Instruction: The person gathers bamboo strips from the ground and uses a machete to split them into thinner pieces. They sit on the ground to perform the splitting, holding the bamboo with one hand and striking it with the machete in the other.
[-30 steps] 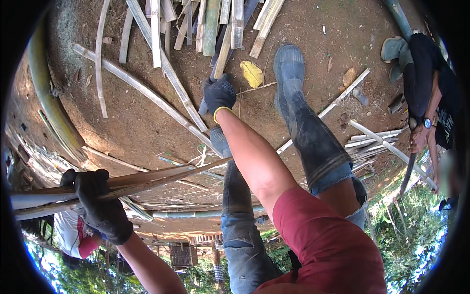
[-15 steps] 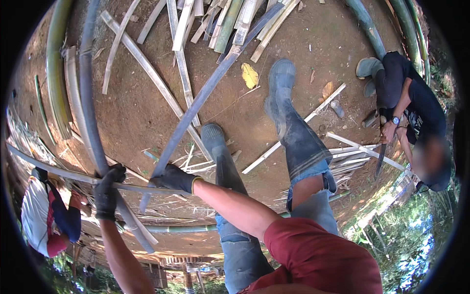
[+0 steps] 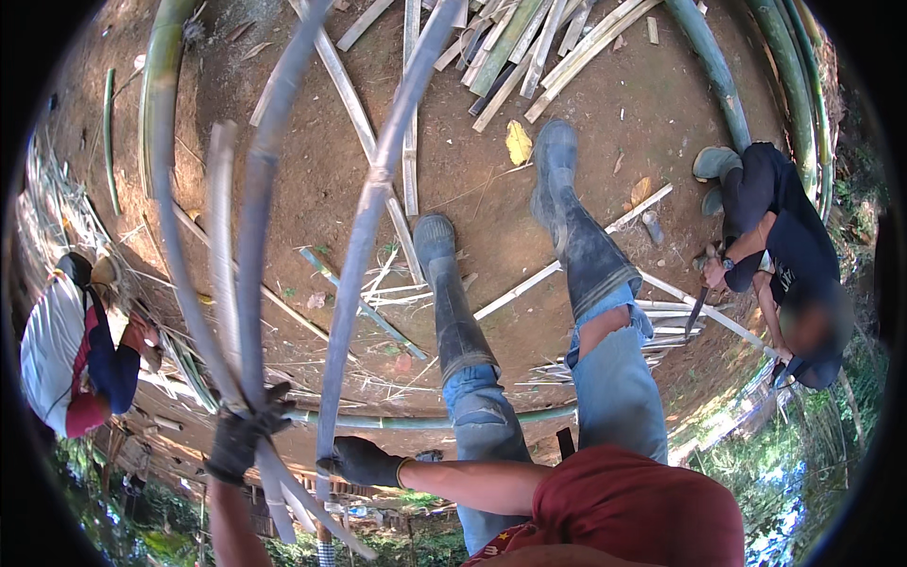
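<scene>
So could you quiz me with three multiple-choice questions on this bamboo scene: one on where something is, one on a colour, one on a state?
1. Where does the yellow leaf lie?
A. on the dirt by the right boot
B. in a glove
C. on a hat

2. What colour are the wearer's shorts?
A. blue
B. red
C. white

3. What is the left hand doing?
A. hanging free
B. gripping bamboo strips
C. resting on a knee

Answers: 1 A, it lies on bare ground left of the boot toe. 2 B, red cloth covers the thighs. 3 B, gloved fingers close around several strips.
</scene>
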`<action>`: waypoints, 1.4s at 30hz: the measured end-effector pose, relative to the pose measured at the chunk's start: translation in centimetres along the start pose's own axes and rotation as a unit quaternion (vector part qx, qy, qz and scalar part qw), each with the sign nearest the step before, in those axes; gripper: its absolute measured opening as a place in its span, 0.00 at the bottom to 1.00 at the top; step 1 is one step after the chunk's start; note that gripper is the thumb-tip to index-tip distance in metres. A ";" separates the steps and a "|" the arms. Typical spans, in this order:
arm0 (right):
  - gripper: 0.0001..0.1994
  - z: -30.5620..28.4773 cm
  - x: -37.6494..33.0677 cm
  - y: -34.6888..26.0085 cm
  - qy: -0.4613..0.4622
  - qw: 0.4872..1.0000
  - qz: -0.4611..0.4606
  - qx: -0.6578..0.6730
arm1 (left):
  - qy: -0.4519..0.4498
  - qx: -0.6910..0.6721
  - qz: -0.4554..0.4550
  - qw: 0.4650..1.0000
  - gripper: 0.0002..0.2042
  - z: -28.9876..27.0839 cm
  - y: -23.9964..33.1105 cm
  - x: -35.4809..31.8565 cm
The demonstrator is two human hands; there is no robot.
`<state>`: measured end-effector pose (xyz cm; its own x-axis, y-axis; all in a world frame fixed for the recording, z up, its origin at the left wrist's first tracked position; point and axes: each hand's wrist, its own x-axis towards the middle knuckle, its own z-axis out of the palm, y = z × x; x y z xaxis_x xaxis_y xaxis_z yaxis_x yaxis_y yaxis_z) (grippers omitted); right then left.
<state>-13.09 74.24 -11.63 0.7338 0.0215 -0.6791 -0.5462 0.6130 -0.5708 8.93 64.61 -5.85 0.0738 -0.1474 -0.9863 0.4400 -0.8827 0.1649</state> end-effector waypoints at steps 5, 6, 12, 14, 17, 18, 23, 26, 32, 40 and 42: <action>0.14 -1.8 -3.1 2.1 -0.070 0.981 -0.040 -0.174 | 0.015 -0.063 -0.084 0.994 0.17 4.2 -8.6 -0.9; 0.11 -1.7 -3.6 2.4 -0.059 0.979 -0.072 -0.182 | 0.000 -0.077 -0.060 0.995 0.15 4.2 -10.4 -1.1; 0.16 -13.8 1.3 5.7 -0.277 0.939 0.021 -0.203 | 0.103 -0.049 -0.020 0.993 0.09 8.7 -14.3 -1.2; 0.14 -24.3 4.1 6.9 0.018 0.993 0.042 -0.107 | 0.102 -0.011 0.006 0.995 0.15 8.0 -17.7 -1.5; 0.22 -37.3 9.7 7.3 0.393 0.893 0.087 -0.204 | 0.127 0.046 -0.015 0.991 0.20 10.1 -20.3 -3.3; 0.33 -39.6 10.4 4.2 0.425 0.884 0.118 -0.157 | 0.174 0.049 0.003 0.984 0.20 9.4 -25.6 -4.0; 0.47 -43.8 20.0 0.5 0.416 0.852 0.146 -0.283 | 0.199 -0.018 0.067 0.977 0.22 15.5 -22.1 -3.8; 0.40 -43.5 23.9 0.2 0.468 0.805 0.177 -0.320 | 0.262 0.012 0.071 0.963 0.23 16.7 -19.8 -3.2; 0.17 -42.8 23.7 4.3 0.384 0.912 -0.011 -0.146 | 0.265 -0.125 0.058 0.954 0.21 18.1 -21.2 -3.7; 0.21 -38.9 13.5 0.2 0.018 0.975 -0.083 0.207 | 0.245 -0.163 0.092 0.951 0.20 17.7 -23.4 -3.4; 0.21 -38.4 11.8 -1.0 0.010 0.972 -0.095 0.217 | 0.246 -0.175 0.095 0.949 0.20 17.6 -23.3 -3.5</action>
<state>-19.43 43.55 -36.84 0.7947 -0.1370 -0.5914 -0.1771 0.8795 -0.4417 -17.40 77.86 -6.25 0.5513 0.0133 -0.8342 0.6417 -0.6458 0.4138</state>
